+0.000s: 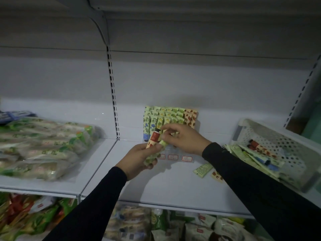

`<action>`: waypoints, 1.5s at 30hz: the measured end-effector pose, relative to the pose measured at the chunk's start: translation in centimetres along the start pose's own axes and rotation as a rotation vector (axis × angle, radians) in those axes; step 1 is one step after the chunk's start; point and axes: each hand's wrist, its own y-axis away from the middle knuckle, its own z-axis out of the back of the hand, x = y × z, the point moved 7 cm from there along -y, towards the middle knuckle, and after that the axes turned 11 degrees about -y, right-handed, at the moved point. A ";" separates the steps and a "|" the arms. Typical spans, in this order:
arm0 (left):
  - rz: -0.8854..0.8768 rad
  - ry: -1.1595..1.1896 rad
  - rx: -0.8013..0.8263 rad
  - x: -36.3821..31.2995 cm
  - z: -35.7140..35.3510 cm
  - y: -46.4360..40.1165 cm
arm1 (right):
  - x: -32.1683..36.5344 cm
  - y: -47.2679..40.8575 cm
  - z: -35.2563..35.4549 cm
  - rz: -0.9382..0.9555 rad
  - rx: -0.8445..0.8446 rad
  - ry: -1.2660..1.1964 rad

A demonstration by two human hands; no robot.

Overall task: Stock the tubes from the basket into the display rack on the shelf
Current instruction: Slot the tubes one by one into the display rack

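White metal shelving [173, 185], slotted uprights [112, 94], dim light.

The left hand [139, 158] grips a small bunch of tubes, a red-printed tube [152, 139] uppermost with its dark cap pointing to 1 o'clock. The right hand [182, 139] pinches a green tube [163, 143] in that bunch from the 3 o'clock side. Behind the hands, the display rack [171, 120] stands against the back wall, filled with upright tubes. At 3 o'clock the white perforated basket [278, 136] holds more tubes, and two loose tubes [202, 169] lie on the shelf [166, 185] beside it
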 end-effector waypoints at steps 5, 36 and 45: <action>0.040 0.129 0.036 -0.6 -1.4 0.1 | -1.7 1.3 1.2 -0.065 -0.034 -0.231; -0.121 -0.242 -0.445 0.8 3.4 -0.9 | -1.4 2.6 6.0 -0.010 -0.312 0.055; -0.083 -0.286 -0.674 5.0 9.1 -0.7 | -0.2 0.7 7.9 0.063 -0.511 0.280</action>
